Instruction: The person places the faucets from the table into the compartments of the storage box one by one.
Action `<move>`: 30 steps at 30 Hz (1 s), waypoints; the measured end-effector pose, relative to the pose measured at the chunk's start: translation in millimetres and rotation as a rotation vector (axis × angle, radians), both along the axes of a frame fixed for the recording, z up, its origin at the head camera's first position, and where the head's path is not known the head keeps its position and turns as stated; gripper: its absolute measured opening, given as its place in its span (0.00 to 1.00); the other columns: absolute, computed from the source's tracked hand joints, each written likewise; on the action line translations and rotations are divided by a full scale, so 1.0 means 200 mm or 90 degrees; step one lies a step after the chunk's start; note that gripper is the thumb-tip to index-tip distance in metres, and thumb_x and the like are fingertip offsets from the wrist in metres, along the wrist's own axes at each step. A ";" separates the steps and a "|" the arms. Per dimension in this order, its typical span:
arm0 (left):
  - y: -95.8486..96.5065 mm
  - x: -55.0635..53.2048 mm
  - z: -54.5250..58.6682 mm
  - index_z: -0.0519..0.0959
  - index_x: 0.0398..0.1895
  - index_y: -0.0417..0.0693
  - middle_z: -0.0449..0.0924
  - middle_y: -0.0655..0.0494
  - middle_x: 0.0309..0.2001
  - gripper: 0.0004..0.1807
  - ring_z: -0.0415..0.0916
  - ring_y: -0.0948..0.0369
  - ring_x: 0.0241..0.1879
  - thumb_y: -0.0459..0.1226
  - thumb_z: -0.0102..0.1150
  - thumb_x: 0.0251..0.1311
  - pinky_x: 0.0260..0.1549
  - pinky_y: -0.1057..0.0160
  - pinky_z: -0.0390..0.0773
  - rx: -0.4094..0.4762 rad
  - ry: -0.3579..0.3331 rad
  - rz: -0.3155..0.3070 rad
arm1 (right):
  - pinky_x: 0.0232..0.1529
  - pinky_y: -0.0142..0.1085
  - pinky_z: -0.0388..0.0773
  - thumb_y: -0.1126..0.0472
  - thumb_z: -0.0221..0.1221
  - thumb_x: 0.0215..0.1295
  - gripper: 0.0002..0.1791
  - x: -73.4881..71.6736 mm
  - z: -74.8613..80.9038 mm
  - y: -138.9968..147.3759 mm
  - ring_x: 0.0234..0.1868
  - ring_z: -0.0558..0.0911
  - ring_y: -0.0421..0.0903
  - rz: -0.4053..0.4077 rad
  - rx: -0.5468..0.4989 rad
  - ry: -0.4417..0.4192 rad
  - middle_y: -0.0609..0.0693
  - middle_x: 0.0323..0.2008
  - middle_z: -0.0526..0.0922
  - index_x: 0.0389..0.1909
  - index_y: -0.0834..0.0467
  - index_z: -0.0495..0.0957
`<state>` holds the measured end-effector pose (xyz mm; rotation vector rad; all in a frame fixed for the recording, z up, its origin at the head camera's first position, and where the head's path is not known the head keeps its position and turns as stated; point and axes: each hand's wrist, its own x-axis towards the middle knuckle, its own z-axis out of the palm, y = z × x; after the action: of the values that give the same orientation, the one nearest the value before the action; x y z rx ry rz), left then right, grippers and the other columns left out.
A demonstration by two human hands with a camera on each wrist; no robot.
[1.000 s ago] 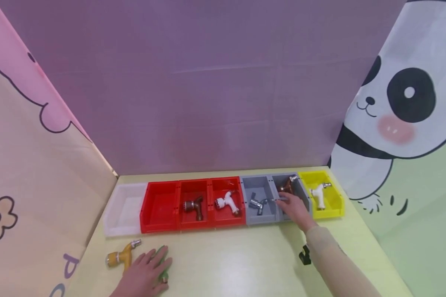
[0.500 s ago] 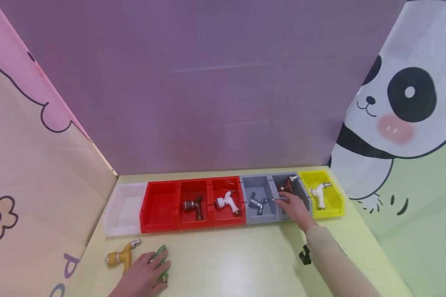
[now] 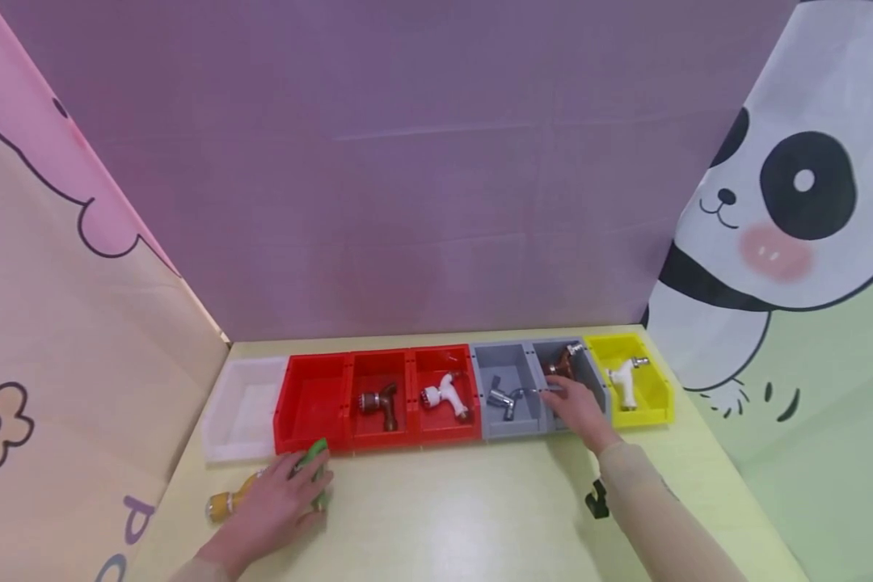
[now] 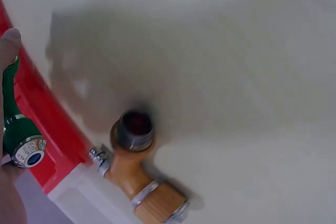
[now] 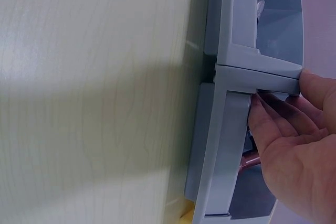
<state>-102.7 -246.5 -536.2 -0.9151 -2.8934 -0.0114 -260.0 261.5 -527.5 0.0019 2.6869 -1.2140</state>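
My left hand (image 3: pixel 282 495) grips a green faucet (image 4: pixel 22 132) by its body, held above the table just in front of the empty red bin (image 3: pixel 313 408). Part of the faucet is covered by the fingers in the head view. Below that hand lies an orange-yellow faucet (image 4: pixel 128 174), partly hidden behind it. My right hand (image 3: pixel 578 411) pinches the divider wall (image 5: pixel 262 81) between the two grey bins, its thumb on one side and fingers on the other. Next to those fingers a copper-brown faucet (image 3: pixel 562 364) sits in the right grey bin.
A row of bins runs along the back: a white bin (image 3: pixel 243 404), red ones with a brown faucet (image 3: pixel 385 404) and a white faucet (image 3: pixel 447 398), a grey one with a silver faucet (image 3: pixel 505 400), and a yellow bin (image 3: pixel 651 408). A black object (image 3: pixel 596 499) is by the right forearm.
My left hand has picked the green faucet up off the table and moved forward towards the red bin, now covering more of the orange-yellow faucet. The right hand stays put.
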 end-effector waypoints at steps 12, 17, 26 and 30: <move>-0.06 -0.19 0.08 0.81 0.64 0.50 0.73 0.42 0.70 0.39 0.72 0.38 0.62 0.52 0.80 0.47 0.60 0.37 0.75 -0.017 0.142 -0.047 | 0.63 0.56 0.75 0.55 0.55 0.78 0.28 -0.01 -0.01 0.00 0.64 0.78 0.62 -0.003 -0.002 -0.001 0.67 0.65 0.77 0.72 0.64 0.68; -0.08 -0.24 0.11 0.81 0.63 0.49 0.73 0.42 0.69 0.41 0.72 0.38 0.64 0.52 0.81 0.44 0.60 0.37 0.75 -0.028 0.160 -0.049 | 0.64 0.57 0.75 0.54 0.55 0.78 0.28 -0.01 -0.01 0.00 0.64 0.78 0.62 -0.001 0.003 -0.002 0.66 0.65 0.76 0.72 0.64 0.68; -0.12 -0.31 0.13 0.78 0.68 0.52 0.70 0.44 0.72 0.44 0.67 0.40 0.69 0.55 0.80 0.46 0.65 0.39 0.72 -0.064 0.113 -0.001 | 0.64 0.57 0.74 0.53 0.55 0.78 0.29 -0.01 0.01 0.00 0.65 0.77 0.62 -0.001 0.007 -0.014 0.66 0.66 0.76 0.73 0.63 0.67; -0.13 -0.33 0.12 0.78 0.67 0.50 0.70 0.43 0.72 0.43 0.68 0.39 0.68 0.56 0.79 0.46 0.65 0.39 0.72 -0.057 0.127 -0.008 | 0.64 0.57 0.74 0.53 0.55 0.78 0.28 -0.01 0.01 0.00 0.65 0.77 0.62 -0.001 0.004 -0.012 0.66 0.65 0.76 0.72 0.63 0.68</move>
<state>-169.0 -273.4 -512.0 -0.8927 -2.7220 0.1991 -261.3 261.0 -526.3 0.0159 2.6750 -1.2009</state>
